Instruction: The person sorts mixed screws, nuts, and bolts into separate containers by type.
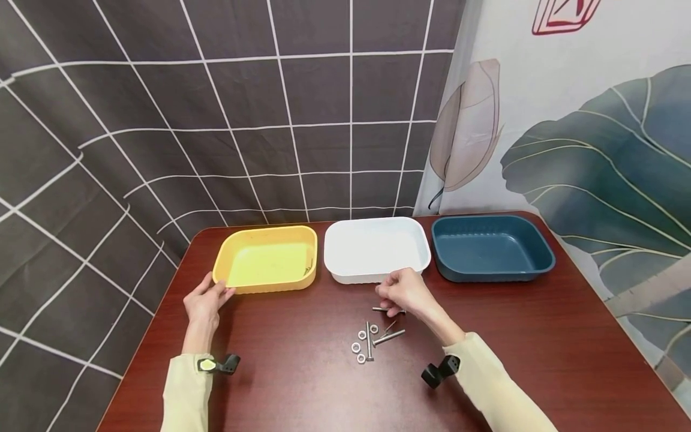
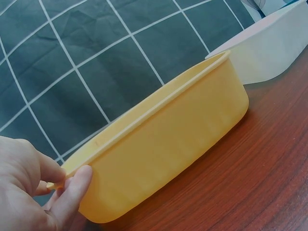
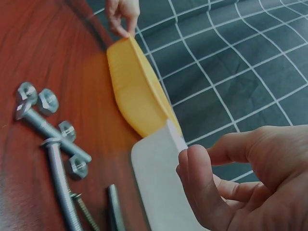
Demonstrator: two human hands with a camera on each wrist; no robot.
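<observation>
My left hand (image 1: 204,303) pinches the near left corner of the yellow tray (image 1: 266,287), thumb outside the rim (image 2: 159,103). Small dark screws (image 1: 309,267) lie inside that tray at its right end. My right hand (image 1: 405,294) hovers at the front edge of the white tray (image 1: 353,278), fingers bent and thumb close to the index finger. Nothing shows between these fingertips, but their meeting point is hidden. Below this hand lie three bolts (image 1: 369,342), several hex nuts (image 3: 48,102) and a thin small screw (image 3: 84,211). The hand partly covers the farthest bolt (image 1: 379,309).
To the right of the white tray stands a dark blue tray (image 1: 493,277). All three trays line the back edge of the reddish-brown wooden table (image 1: 302,372). A grey gridded cloth (image 1: 318,96) and a leaf-patterned cloth (image 1: 604,180) hang behind.
</observation>
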